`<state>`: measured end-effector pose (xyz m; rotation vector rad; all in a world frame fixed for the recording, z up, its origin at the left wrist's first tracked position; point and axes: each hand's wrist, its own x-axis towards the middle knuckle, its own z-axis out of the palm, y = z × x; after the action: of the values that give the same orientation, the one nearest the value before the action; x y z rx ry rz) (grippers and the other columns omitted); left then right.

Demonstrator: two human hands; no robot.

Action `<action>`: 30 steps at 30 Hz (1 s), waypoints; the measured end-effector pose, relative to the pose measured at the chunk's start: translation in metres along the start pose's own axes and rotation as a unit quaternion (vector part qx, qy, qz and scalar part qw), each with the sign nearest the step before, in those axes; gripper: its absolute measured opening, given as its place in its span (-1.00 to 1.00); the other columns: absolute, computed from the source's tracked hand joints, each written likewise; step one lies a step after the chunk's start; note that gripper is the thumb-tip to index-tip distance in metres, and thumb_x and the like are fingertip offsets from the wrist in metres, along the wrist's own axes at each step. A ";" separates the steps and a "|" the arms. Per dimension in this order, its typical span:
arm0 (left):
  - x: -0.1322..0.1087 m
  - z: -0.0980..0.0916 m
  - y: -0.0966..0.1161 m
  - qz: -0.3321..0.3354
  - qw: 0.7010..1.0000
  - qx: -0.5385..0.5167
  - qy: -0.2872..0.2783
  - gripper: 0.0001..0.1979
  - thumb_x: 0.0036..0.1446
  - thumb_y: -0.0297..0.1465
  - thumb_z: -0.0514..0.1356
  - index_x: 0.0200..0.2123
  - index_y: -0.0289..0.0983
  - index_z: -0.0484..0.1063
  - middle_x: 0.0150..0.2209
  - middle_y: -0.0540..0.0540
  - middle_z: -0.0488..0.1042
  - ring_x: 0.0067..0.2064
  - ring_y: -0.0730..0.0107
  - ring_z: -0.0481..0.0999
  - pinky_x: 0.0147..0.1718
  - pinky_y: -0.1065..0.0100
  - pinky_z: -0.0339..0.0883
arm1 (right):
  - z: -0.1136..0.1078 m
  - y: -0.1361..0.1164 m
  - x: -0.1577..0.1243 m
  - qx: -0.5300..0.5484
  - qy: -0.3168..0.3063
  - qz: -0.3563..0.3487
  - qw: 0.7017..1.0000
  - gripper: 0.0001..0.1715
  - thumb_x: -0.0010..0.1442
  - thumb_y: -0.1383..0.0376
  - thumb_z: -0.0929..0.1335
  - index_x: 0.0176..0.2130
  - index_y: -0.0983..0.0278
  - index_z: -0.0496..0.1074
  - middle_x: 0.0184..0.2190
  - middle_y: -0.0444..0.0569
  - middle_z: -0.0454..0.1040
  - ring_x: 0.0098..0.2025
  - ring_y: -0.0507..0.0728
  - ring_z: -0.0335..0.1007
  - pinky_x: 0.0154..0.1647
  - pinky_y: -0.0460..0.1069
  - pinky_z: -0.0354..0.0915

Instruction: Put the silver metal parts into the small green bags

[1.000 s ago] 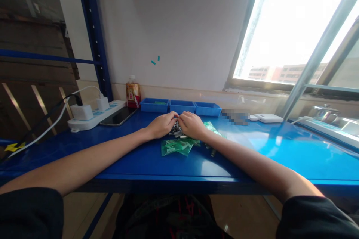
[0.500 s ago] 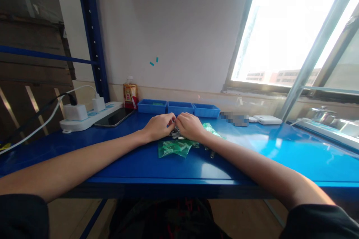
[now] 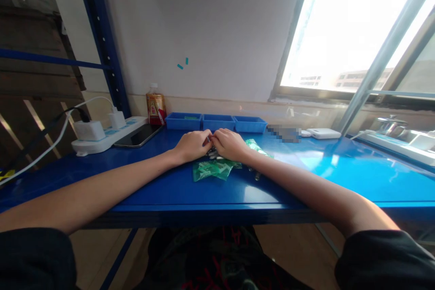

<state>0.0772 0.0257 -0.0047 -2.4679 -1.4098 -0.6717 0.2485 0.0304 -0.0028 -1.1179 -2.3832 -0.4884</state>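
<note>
Both hands meet over a small pile of metal parts (image 3: 214, 154) on the blue table. The fingers of my left hand (image 3: 193, 146) are curled in a pinch, and a small bit of metal shows at their tips. My right hand (image 3: 231, 144) is closed against them, its fingertips touching the left ones; what it holds is hidden behind the knuckles. Just in front lies a clear green plastic bag (image 3: 213, 170) with small pale pieces inside. Another green bag (image 3: 256, 147) is partly covered by my right wrist, and a few small metal parts (image 3: 257, 175) lie beside my right forearm.
Three blue trays (image 3: 234, 119) stand in a row at the wall, the left one with something green inside. To the left are a drink bottle (image 3: 156, 106), a phone (image 3: 137, 136) and a power strip (image 3: 102, 142). A white box (image 3: 325, 133) sits at the right.
The view has tilted slightly downward, so the table sits higher in the picture. My hands stay together over the metal parts, with only a small shift of the fingers.
</note>
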 end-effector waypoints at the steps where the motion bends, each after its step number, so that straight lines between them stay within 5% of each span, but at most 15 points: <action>1: 0.000 -0.001 0.000 -0.006 1.000 0.007 0.001 -0.77 0.18 -0.23 0.00 -0.23 -0.19 0.37 -0.35 -0.04 0.54 -0.30 0.22 0.52 -0.43 0.37 0.21 | -0.001 0.000 0.000 0.008 0.007 0.006 1.000 -0.72 0.33 0.24 0.12 -0.23 0.27 0.32 -0.28 0.01 0.45 -0.20 0.12 0.35 -0.22 -0.04 0.16; 17: -0.001 -0.003 0.001 -0.042 0.998 -0.041 -0.009 -0.49 0.31 -0.10 -0.27 -0.37 -0.19 0.36 -0.37 -0.11 0.54 -0.33 0.20 0.53 -0.44 0.37 0.18 | 0.006 0.004 0.000 0.045 0.065 -0.032 0.996 -0.83 0.25 0.32 0.20 -0.18 0.26 0.33 -0.24 -0.01 0.40 -0.17 0.11 0.31 -0.18 -0.06 0.19; 25: -0.002 -0.001 0.000 -0.032 0.996 -0.083 0.030 -0.61 0.31 -0.15 -0.21 0.02 -0.17 0.22 -0.27 -0.08 0.54 -0.22 0.18 0.54 -0.36 0.32 0.27 | 0.001 -0.002 0.001 0.000 0.043 -0.020 0.999 -0.73 0.31 0.33 0.13 -0.23 0.31 0.36 -0.29 0.04 0.41 -0.24 0.09 0.31 -0.19 -0.06 0.19; 30: -0.002 0.002 -0.001 0.038 0.989 -0.124 0.073 -0.71 0.24 -0.33 -0.07 0.02 -0.23 0.19 -0.22 -0.09 0.48 -0.17 0.24 0.49 -0.20 0.28 0.32 | 0.003 0.000 0.001 -0.007 0.038 -0.016 0.999 -0.71 0.32 0.35 0.11 -0.23 0.30 0.36 -0.29 0.03 0.41 -0.23 0.09 0.30 -0.20 -0.06 0.18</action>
<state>0.0758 0.0253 -0.0072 -2.5787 -1.2367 -1.0451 0.2472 0.0324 -0.0042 -1.0500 -2.3389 -0.5499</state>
